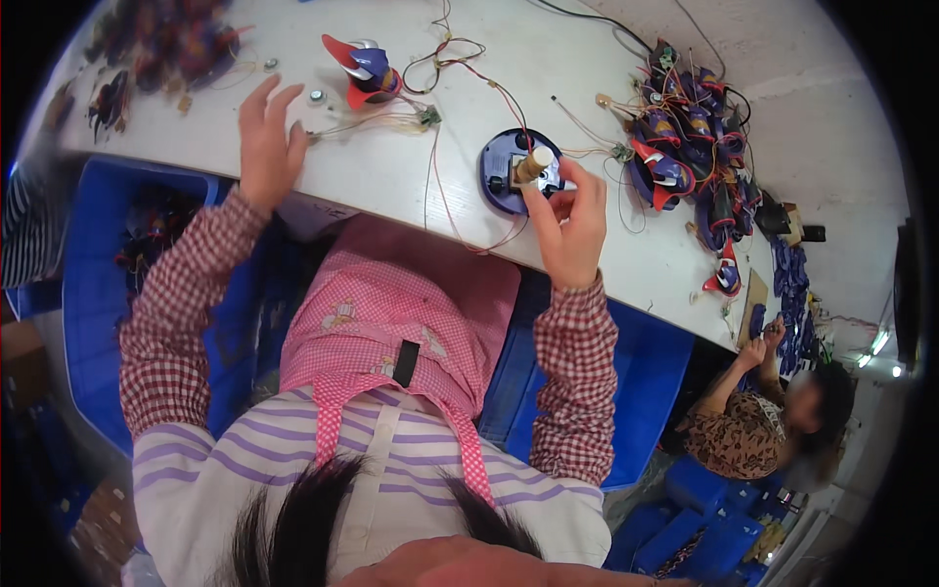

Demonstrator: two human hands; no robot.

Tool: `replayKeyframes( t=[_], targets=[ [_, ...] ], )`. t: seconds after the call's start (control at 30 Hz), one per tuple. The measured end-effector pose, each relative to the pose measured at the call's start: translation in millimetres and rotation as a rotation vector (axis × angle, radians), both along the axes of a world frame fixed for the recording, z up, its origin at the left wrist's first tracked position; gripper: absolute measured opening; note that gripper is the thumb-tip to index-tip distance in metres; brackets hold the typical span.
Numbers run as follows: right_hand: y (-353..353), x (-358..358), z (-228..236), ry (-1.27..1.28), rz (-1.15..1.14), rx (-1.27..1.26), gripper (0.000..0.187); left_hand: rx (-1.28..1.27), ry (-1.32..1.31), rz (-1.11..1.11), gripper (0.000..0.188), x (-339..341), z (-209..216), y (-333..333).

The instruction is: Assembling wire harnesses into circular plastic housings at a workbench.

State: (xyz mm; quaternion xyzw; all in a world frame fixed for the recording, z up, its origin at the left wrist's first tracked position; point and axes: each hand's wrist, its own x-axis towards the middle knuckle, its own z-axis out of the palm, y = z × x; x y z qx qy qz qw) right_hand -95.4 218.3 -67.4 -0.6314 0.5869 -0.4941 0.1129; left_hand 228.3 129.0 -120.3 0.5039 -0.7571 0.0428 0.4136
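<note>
My left hand (272, 142) is raised over the white table's near edge at the left. Its fingers are apart, with nothing in them. A small silver disc (317, 97) and a red and purple beaked toy part (364, 73) lie just right of it. Thin wires run from that part to a small green circuit board (428, 115). My right hand (572, 225) curls its thumb and index finger over the right side of a round purple plastic base (496, 164). A brass-coloured cylinder (535, 163) stands up from a square piece in the base, beside my fingertips.
Wired purple and red parts (694, 132) are heaped at the table's right, with another blurred heap (161, 44) at the far left. Blue bins (88, 225) stand below the table's near edge. Another person (743, 430) works at the right; a striped sleeve (34, 230) shows at the left.
</note>
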Motion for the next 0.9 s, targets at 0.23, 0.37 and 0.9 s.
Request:
replayKeyframes(
  t=[0.23,0.37,0.9],
  targets=[
    [-40.2,-21.3,-14.4,0.127,0.191,0.159,0.027,0.193,0.096,-0.495,0.094,-157.1,16.7,45.1],
    [-48.9,-19.4,-17.4,0.201,0.237,0.139,0.023,0.231,0.054,-0.421,0.1,-193.3,-10.0,19.2],
    [-111.3,-45.8,5.3,-0.053,-0.047,0.21,0.022,0.112,0.123,-0.545,0.059,-124.4,4.5,39.6]
  ],
)
